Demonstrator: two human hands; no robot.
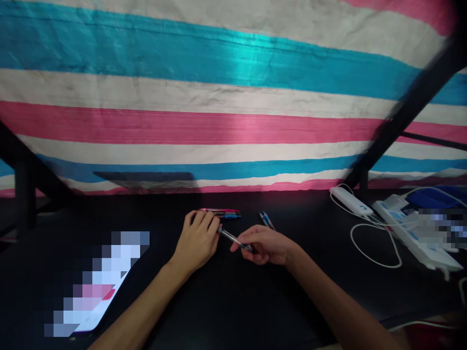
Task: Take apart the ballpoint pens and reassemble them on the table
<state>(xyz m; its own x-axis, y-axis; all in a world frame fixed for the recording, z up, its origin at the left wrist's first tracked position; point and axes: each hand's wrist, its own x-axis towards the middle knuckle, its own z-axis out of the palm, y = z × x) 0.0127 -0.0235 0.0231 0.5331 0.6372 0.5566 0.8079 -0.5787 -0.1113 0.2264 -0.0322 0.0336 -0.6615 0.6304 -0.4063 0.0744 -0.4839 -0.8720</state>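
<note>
A clear-barrelled pen [230,236] with dark ends slants between my two hands above the black table. My right hand [268,244] is closed on its lower end, thumb and fingers pinching it. At the upper end, my left hand [197,239] has curled fingers against the pen; its thumb and fingertips are partly hidden. Just beyond my left hand lie a red pen [219,210] and a blue-ended pen [231,216], side by side. Behind my right hand rest two more pens, one blue [268,219] and one dark [261,219], their near ends partly hidden.
A lit phone [104,307], its screen pixelated, lies at left on the black table [219,311]. To the right are a white power strip [408,236], a white adapter [350,201] and looping cables [375,266]. A striped sheet [204,129] hangs behind, between dark slanted frame bars [404,112].
</note>
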